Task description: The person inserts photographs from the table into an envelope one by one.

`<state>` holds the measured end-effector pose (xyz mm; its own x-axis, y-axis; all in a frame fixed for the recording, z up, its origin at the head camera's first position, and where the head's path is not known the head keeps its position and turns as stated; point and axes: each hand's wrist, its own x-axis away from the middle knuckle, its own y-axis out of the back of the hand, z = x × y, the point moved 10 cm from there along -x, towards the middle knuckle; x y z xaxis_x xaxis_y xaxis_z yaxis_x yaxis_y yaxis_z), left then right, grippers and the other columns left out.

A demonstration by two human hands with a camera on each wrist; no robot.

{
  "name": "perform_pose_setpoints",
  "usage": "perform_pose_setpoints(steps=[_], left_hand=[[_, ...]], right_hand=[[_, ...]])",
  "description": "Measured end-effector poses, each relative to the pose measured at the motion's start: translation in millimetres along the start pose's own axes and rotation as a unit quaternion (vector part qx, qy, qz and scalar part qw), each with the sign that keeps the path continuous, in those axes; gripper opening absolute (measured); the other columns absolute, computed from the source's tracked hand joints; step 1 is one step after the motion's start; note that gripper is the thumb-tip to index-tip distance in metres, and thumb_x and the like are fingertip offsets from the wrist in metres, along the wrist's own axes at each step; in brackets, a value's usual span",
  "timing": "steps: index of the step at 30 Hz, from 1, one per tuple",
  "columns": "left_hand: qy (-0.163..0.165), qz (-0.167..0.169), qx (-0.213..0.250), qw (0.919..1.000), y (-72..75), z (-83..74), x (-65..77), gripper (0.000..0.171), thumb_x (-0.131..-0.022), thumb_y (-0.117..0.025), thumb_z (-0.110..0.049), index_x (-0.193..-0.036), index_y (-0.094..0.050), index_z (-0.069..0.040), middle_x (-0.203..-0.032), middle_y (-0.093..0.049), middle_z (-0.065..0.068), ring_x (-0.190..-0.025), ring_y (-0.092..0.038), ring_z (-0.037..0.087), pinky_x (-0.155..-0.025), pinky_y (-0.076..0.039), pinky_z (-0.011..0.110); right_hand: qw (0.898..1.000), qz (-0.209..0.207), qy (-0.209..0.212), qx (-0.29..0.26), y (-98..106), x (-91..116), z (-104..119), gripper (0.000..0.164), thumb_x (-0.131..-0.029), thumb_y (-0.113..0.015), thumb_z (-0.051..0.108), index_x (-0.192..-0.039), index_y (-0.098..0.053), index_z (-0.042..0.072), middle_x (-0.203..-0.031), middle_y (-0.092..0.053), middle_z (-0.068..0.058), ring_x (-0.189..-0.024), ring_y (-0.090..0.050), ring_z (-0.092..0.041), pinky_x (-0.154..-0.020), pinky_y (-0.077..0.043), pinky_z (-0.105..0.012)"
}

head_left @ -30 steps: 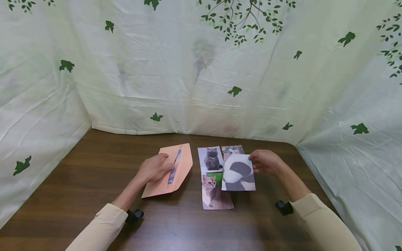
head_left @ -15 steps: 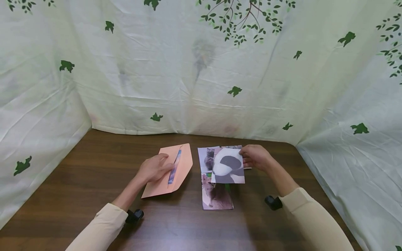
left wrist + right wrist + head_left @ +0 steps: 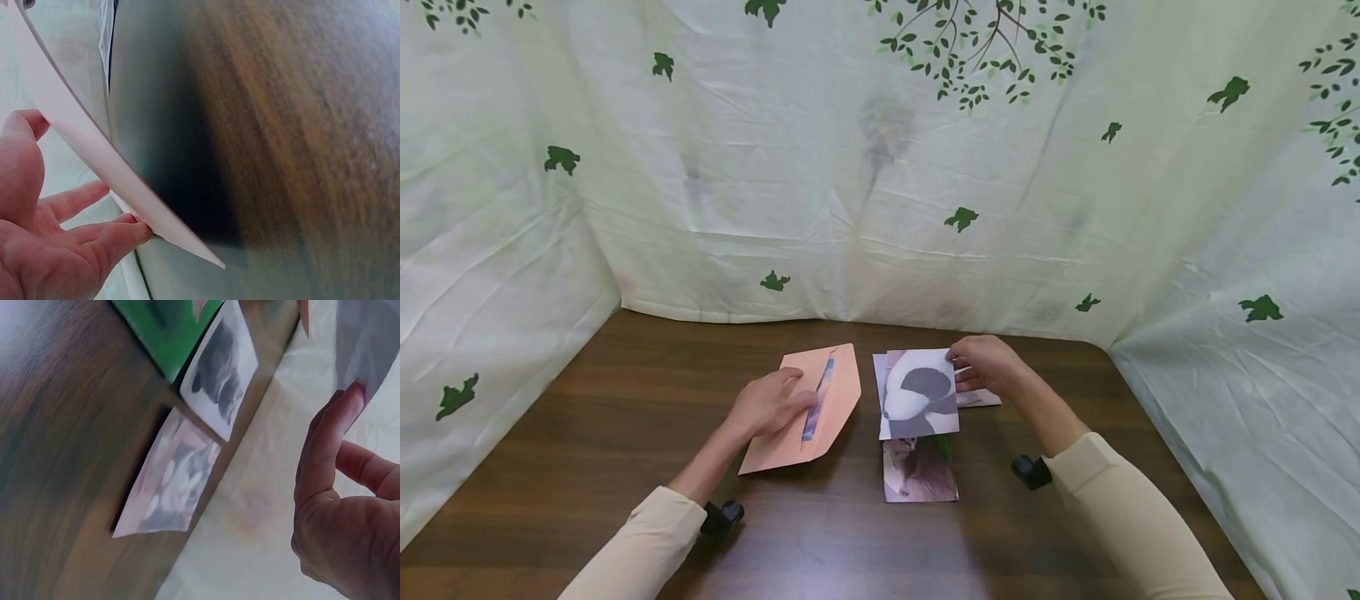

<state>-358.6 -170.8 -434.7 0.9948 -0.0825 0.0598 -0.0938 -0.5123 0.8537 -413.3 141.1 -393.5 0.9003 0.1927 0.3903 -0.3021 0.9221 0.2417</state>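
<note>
In the head view my left hand [image 3: 769,403] grips a peach envelope [image 3: 835,417], tilted up from the table. A strip of a bluish picture [image 3: 818,400] shows in the envelope's slit. My right hand [image 3: 988,364] pinches the right edge of a photo of a grey and white animal [image 3: 917,396], held above the other photos. A cat photo [image 3: 919,479] lies below it, its upper part hidden. From the right wrist, a grey cat photo [image 3: 219,369] and a pinkish photo [image 3: 169,478] show flat on the table.
The dark wooden table [image 3: 685,358] reaches back to a hanging white cloth [image 3: 737,192] with green leaf prints, which also closes off both sides. A black wrist camera [image 3: 722,518] sits on the left wrist, another camera [image 3: 1032,472] on the right.
My right hand has carried the animal photo leftward and slightly back, so it now covers most of the grey cat photo. The left hand and envelope stay in place.
</note>
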Motion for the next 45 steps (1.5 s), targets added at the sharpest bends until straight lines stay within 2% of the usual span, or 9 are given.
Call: perform_pose_setpoints(steps=[16, 26, 41, 45], left_hand=[[0.013, 0.0, 0.004, 0.9999, -0.8, 0.6, 0.4, 0.063, -0.097, -0.058, -0.044, -0.145, -0.052, -0.003, -0.147, -0.053, 0.024, -0.136, -0.049, 0.046, -0.11, -0.039, 0.059], [0.016, 0.006, -0.004, 0.9999, -2.3, 1.4, -0.2, 0.064, -0.097, -0.056, -0.046, -0.146, -0.051, -0.004, -0.148, -0.052, 0.024, -0.136, -0.049, 0.046, -0.11, -0.039, 0.059], [0.015, 0.005, 0.004, 0.9999, -0.8, 1.0, -1.0, 0.066, -0.097, -0.056, -0.047, -0.146, -0.051, -0.004, -0.148, -0.052, 0.024, -0.136, -0.048, 0.047, -0.111, -0.039, 0.059], [0.007, -0.001, 0.0, 1.0, 0.0, -0.6, -0.2, 0.064, -0.097, -0.057, -0.045, -0.145, -0.052, -0.003, -0.146, -0.054, 0.024, -0.135, -0.049, 0.047, -0.11, -0.04, 0.059]], right_hand=[[1.0, 0.01, 0.012, -0.025, -35.4, -5.3, 15.1, 0.031, -0.097, -0.056, 0.01, -0.121, -0.057, -0.008, -0.093, -0.059, -0.012, -0.062, -0.063, -0.014, -0.06, -0.058, -0.026], [0.999, 0.003, 0.019, -0.049, -54.8, -11.9, 18.3, 0.023, -0.095, -0.057, 0.008, -0.112, -0.06, -0.007, -0.083, -0.061, -0.008, -0.059, -0.063, -0.013, -0.058, -0.058, -0.025], [0.996, 0.004, 0.036, -0.078, -75.4, -18.6, 18.8, 0.019, -0.094, -0.056, 0.004, -0.108, -0.06, -0.008, -0.087, -0.065, -0.015, -0.061, -0.064, -0.015, -0.064, -0.061, -0.029], [0.996, 0.006, 0.033, -0.083, -80.6, -20.1, 17.7, 0.017, -0.094, -0.056, 0.004, -0.107, -0.06, -0.007, -0.088, -0.065, -0.016, -0.061, -0.064, -0.015, -0.062, -0.061, -0.028]])
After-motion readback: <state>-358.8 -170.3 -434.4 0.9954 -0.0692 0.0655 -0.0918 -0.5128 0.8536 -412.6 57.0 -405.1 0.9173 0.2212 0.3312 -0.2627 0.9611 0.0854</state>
